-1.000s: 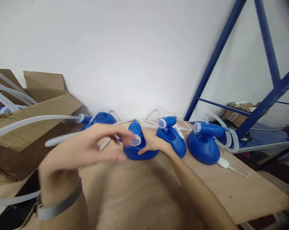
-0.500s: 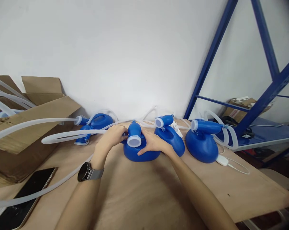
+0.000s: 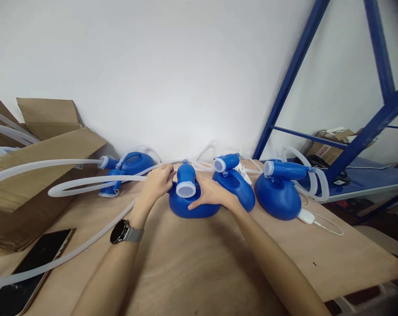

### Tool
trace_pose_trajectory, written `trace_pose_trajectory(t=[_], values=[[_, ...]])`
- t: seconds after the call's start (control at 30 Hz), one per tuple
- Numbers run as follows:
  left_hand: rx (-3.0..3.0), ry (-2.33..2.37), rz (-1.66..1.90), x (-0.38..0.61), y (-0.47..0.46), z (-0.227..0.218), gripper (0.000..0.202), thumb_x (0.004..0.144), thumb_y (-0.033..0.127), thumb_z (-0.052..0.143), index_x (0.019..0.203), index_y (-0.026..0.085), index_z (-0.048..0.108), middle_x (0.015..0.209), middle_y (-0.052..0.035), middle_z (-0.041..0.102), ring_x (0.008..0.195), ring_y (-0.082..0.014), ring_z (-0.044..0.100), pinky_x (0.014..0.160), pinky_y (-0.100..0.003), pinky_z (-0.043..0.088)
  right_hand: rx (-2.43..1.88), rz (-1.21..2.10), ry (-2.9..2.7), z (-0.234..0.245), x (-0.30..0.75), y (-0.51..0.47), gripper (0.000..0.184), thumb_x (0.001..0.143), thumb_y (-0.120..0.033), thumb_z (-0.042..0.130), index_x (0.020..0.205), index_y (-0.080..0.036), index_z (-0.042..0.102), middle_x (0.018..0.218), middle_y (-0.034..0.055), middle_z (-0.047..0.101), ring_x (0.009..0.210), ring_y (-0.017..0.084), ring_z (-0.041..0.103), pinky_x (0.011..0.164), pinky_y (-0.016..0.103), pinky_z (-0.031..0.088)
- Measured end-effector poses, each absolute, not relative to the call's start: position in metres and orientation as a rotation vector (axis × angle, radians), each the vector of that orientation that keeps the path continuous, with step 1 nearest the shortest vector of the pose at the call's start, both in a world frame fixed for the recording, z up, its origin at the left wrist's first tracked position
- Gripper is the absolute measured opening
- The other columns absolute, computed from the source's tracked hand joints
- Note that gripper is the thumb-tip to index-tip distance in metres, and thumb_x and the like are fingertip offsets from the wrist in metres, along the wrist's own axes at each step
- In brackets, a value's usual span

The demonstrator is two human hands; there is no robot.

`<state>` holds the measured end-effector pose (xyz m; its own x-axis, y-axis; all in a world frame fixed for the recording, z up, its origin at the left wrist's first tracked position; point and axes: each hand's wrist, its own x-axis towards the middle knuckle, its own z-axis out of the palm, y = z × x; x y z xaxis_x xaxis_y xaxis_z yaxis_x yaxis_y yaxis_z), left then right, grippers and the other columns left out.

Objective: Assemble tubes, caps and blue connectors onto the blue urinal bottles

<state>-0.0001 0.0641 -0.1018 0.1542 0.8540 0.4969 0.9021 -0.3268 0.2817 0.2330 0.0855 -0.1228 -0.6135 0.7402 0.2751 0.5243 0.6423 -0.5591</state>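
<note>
Plywood tabletop [image 3: 199,263] carries a black smartphone [image 3: 24,267] at the near left. Farther in, a round blue plastic bottle with a white-rimmed spout [image 3: 181,208] sits between both hands. The left hand [image 3: 157,184] curls its fingers closed against the bottle's left side, and the right hand [image 3: 210,195] lies open and flat on its right flank. A second blue bottle [image 3: 240,195] stands just right of that hand.

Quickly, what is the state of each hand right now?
Left hand: fingers curled closed on the middle blue bottle, beside its neck.
Right hand: open, fingers laid flat on the same bottle's right side.
</note>
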Motion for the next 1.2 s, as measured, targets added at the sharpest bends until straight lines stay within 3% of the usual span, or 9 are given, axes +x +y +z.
trace_pose_trajectory(t=[0.1,0.27,0.4,0.47,0.57,0.67,0.77,0.93,1.2], values=[[-2.088,-1.93,-1.166,0.003,0.069,-0.113,0.02,0.103,0.029,0.039,0.099,0.022,0.057,0.093,-0.0116,0.074,0.088,-0.0272,0.072,0.078,-0.035,0.05,-0.988,0.598,-2.407,-0.122,0.233,0.085,0.117,0.057,-0.057,0.095,0.156,-0.022,0.043,0.15,0.0165,0.059,0.135,0.043,0.057,0.111,0.056,0.046],[-1.701,-2.188,-1.436,-0.02,0.079,-0.122,0.051,0.107,0.028,0.002,0.122,0.015,0.049,0.089,-0.0137,0.076,0.086,-0.0253,0.074,0.085,-0.038,0.053,-0.989,0.635,-2.422,-0.12,0.237,0.084,0.121,0.056,-0.057,0.096,0.157,-0.02,0.039,0.149,0.0176,0.059,0.135,0.042,0.058,0.112,0.055,0.046],[-1.878,-2.274,-1.367,-0.054,0.085,-0.119,0.029,0.102,0.041,0.038,0.101,0.02,0.059,0.078,-0.0076,0.075,0.081,-0.0264,0.073,0.081,-0.036,0.054,-0.948,0.614,-2.446,-0.122,0.24,0.086,0.117,0.055,-0.057,0.097,0.152,-0.018,0.045,0.147,0.0177,0.061,0.133,0.041,0.06,0.11,0.052,0.049],[-2.001,-2.268,-1.288,-0.066,0.086,-0.119,0.022,0.092,0.04,0.054,0.095,0.021,0.062,0.09,-0.0104,0.077,0.093,-0.0296,0.073,0.087,-0.039,0.053,-0.94,0.607,-2.442,-0.123,0.241,0.087,0.114,0.055,-0.056,0.097,0.15,-0.017,0.047,0.146,0.0179,0.062,0.132,0.041,0.061,0.108,0.051,0.05],[-2.143,-2.22,-1.204,-0.076,0.084,-0.12,0.042,0.084,0.043,0.061,0.116,0.018,0.064,0.128,-0.0189,0.07,0.125,-0.0374,0.061,0.106,-0.049,0.045,-0.944,0.616,-2.432,-0.123,0.241,0.086,0.116,0.055,-0.055,0.097,0.152,-0.019,0.045,0.147,0.0172,0.061,0.132,0.042,0.061,0.108,0.053,0.051],[-2.435,-2.175,-1.082,-0.082,0.079,-0.118,0.07,0.068,0.05,0.076,0.131,0.021,0.062,0.142,-0.0168,0.064,0.133,-0.0399,0.055,0.112,-0.051,0.042,-0.962,0.614,-2.442,-0.12,0.241,0.084,0.12,0.055,-0.056,0.097,0.156,-0.02,0.042,0.148,0.0173,0.06,0.134,0.043,0.059,0.11,0.056,0.049],[-2.73,-2.125,-0.974,-0.083,0.071,-0.106,0.061,0.067,0.054,0.076,0.119,0.024,0.068,0.131,-0.0109,0.071,0.122,-0.0345,0.064,0.103,-0.044,0.051,-0.979,0.625,-2.437,-0.118,0.241,0.083,0.117,0.058,-0.059,0.095,0.156,-0.022,0.042,0.15,0.0168,0.06,0.136,0.044,0.058,0.11,0.059,0.049],[-2.908,-2.021,-0.929,-0.072,0.053,-0.075,0.03,0.085,0.05,0.063,0.09,0.021,0.067,0.098,-0.0059,0.072,0.095,-0.0257,0.066,0.086,-0.037,0.052,-0.918,0.639,-2.354,-0.121,0.24,0.085,0.083,0.079,-0.05,0.085,0.151,-0.026,0.051,0.148,0.0109,0.063,0.138,0.039,0.058,0.114,0.055,0.047],[-3.058,-2.039,-1.026,-0.046,0.049,-0.071,0.038,0.075,0.049,0.079,0.083,0.022,0.053,0.071,0.0036,0.055,0.068,-0.0159,0.052,0.064,-0.029,0.043,-0.878,0.603,-2.344,-0.122,0.24,0.082,0.088,0.078,-0.05,0.085,0.154,-0.027,0.047,0.148,0.011,0.063,0.14,0.038,0.057,0.114,0.055,0.047]])
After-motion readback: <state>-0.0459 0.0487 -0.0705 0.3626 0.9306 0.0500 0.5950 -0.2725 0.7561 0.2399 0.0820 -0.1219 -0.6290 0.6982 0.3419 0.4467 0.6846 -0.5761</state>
